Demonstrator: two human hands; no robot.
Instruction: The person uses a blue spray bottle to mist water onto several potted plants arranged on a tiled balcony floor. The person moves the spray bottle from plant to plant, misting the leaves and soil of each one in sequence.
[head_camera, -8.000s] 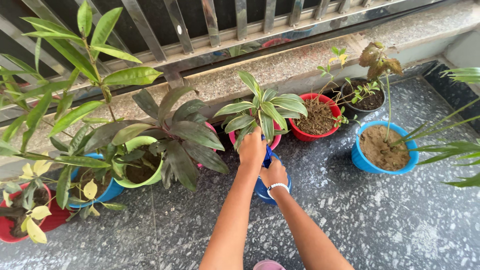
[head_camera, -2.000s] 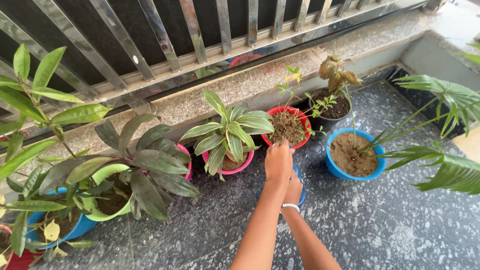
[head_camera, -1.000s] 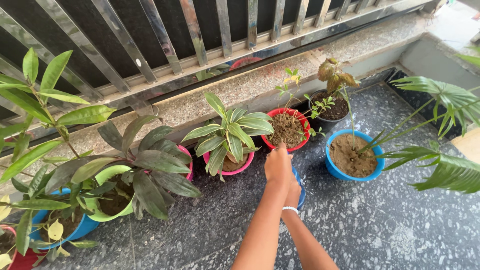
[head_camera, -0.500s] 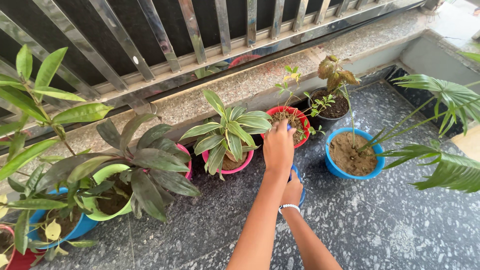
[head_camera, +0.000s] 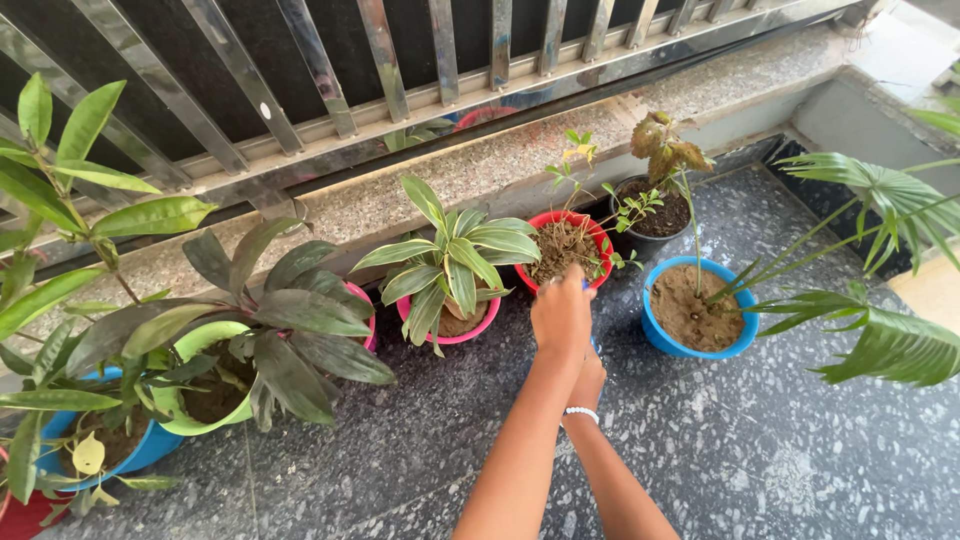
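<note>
My left hand (head_camera: 562, 312) is stretched forward with its fingers closed, just in front of the red pot (head_camera: 606, 243) of dry soil and thin sprouts. A small blue tip (head_camera: 585, 285) shows at its fingertips. Under it, my right hand (head_camera: 588, 383), with a white bead bracelet at the wrist, is closed on a blue container (head_camera: 597, 346). That container is almost wholly hidden by both hands. A pink pot (head_camera: 458, 336) with a striped green plant stands just left of my hands.
A row of potted plants lines a stone ledge (head_camera: 450, 180) below a steel railing (head_camera: 300, 90): a blue pot (head_camera: 700, 346) of bare soil, a black pot (head_camera: 632, 243), a green pot (head_camera: 215, 331) with dark leaves. Palm fronds (head_camera: 880, 335) reach in from the right over the speckled floor.
My left hand has drawn back a little from over the red pot's rim toward me. The right hand stays under it on the blue container. The view has shifted slightly.
</note>
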